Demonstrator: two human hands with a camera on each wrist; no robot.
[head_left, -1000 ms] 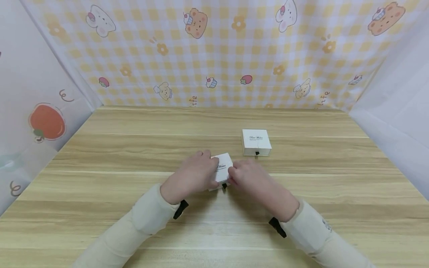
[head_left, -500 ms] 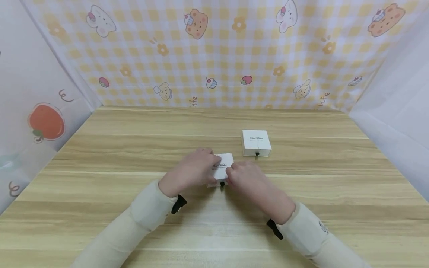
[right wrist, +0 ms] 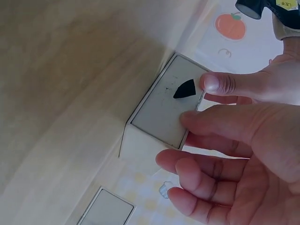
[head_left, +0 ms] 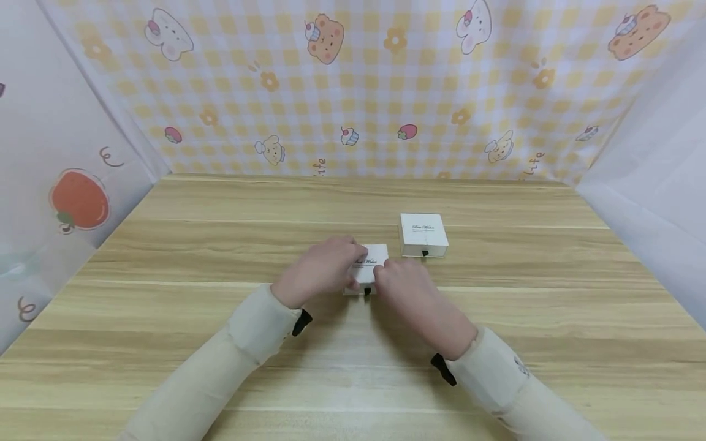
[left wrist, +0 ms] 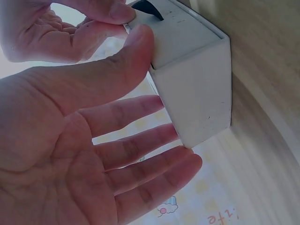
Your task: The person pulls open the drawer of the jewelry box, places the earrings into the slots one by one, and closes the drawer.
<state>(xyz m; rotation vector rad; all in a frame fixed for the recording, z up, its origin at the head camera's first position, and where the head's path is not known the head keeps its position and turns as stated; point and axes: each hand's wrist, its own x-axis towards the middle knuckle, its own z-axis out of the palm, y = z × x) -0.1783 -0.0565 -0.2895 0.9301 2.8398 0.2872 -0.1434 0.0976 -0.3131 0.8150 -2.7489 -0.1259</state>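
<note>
A small white drawer-style gift box (head_left: 377, 252) with "Best Wishes" printed on its lid rests between both hands on the table. Its front, with a black pull tab (right wrist: 185, 89), faces the person. My left hand (head_left: 324, 269) holds the box's left side; in the left wrist view the left thumb (left wrist: 140, 44) presses the front edge while the fingers reach along the side and top. From the right, my right hand (head_left: 410, 294) pinches the box, its thumb on the front face near the lower right part and the other fingers loosely curled.
A second white box (head_left: 423, 233) of the same kind sits further back and to the right, its black tab facing the person. The wood-grain table (head_left: 165, 331) ends at a yellow checked curtain (head_left: 364, 92), with white cloth at both sides.
Both hands have moved the held box slightly away from the person. It has turned from a slant to nearly square with the table. The second box has stayed put.
</note>
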